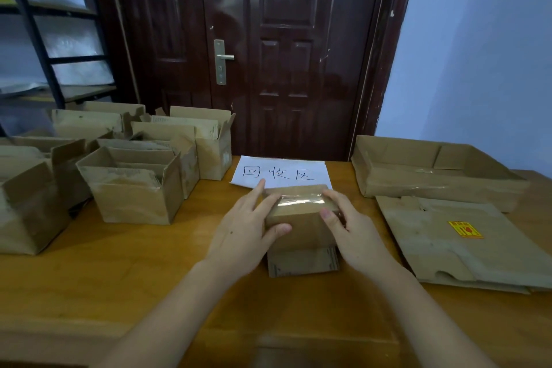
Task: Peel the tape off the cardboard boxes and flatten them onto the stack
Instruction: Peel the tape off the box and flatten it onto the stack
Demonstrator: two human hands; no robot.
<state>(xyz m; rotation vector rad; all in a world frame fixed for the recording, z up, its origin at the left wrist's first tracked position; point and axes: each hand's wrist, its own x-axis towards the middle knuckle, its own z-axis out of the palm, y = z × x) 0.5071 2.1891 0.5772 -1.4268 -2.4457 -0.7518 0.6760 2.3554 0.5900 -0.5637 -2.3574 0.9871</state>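
Small cardboard box (300, 218) at table (119, 278) centre, clear tape (298, 199) across its top; I judge it light, crushable, tape slick. My left hand (248, 227) and right hand (349, 227) clasp its sides, fingers curled; I would pick at a tape end

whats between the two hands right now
In the head view, a small cardboard box with clear tape across its top sits between the left hand and right hand, both gripping its sides.
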